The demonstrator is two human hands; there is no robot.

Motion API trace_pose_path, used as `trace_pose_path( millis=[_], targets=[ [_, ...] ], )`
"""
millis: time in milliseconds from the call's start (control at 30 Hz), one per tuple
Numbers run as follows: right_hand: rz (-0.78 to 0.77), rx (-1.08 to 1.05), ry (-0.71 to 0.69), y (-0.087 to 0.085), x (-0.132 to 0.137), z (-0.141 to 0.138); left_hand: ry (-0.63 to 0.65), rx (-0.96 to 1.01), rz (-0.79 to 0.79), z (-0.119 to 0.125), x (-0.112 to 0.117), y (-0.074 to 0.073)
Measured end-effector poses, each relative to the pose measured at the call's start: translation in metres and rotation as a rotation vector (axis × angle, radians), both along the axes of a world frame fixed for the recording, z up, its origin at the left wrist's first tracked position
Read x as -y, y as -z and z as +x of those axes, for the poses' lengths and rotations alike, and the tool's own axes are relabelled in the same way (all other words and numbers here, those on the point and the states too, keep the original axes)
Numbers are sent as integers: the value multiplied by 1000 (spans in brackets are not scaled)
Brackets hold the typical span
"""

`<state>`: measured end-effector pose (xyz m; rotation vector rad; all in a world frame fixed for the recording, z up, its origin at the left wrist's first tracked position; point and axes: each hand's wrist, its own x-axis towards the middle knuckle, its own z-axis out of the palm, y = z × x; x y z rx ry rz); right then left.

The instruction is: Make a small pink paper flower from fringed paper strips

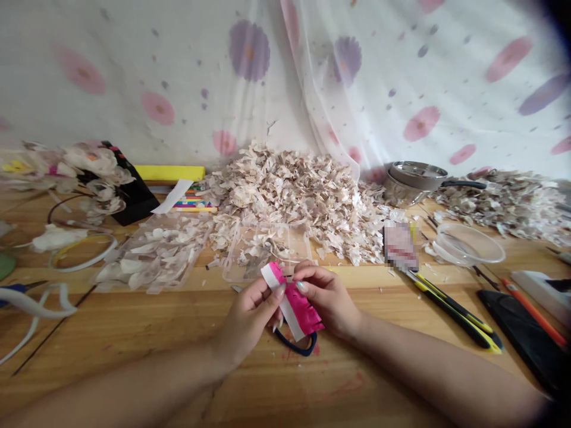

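From the head view, the left hand (pixel 248 315) and right hand (pixel 325 299) hang close together over a wooden table (pixel 134 336), both curled rather than spread. The left thumb and fingers pinch the upper end of a pink-and-white strip (pixel 292 303), and the right fingertips (pixel 304 274) pinch it just beside them, so the strip sits between the hands, tilted, above the table.

Along its pink side, the strip is snipped into a ragged fringe, while the white band is uncut. The fingers hide the top, so how far the cuts run there is hard to tell. Below the hands lies a dark blue loop (pixel 297 346), probably a scissor handle.

Much looks done: pale paper scraps rise in a large heap (pixel 289 199), with a 2nd heap (pixel 499 202) to the right. Scraps also lie in 2 clear trays (pixel 154 252) (pixel 263 252), and finished-looking paper flowers (pixel 89 169) sit at the left. A steel pot (pixel 417 181) and clear bowl (pixel 468 244) stand right of the large heap.
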<state>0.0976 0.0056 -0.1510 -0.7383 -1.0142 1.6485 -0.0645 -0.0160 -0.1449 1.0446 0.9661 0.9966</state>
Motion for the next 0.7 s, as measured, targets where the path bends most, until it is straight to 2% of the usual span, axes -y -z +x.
trace_pose_path(
  millis=[67,133,300,433,700],
  targets=[
    [-90,-9,23,2,-3,1,-13,-1,0,-1,-1,1],
    [-89,5,34,3,-6,2,-21,5,1,-2,-1,2],
    [101,86,-30,3,-8,7,-32,21,6,-4,-3,6],
    [256,162,-24,0,-7,8,-30,30,17,-4,-3,7],
    [318,216,-14,-1,-6,8,-6,33,42,-4,-3,7]
  ],
)
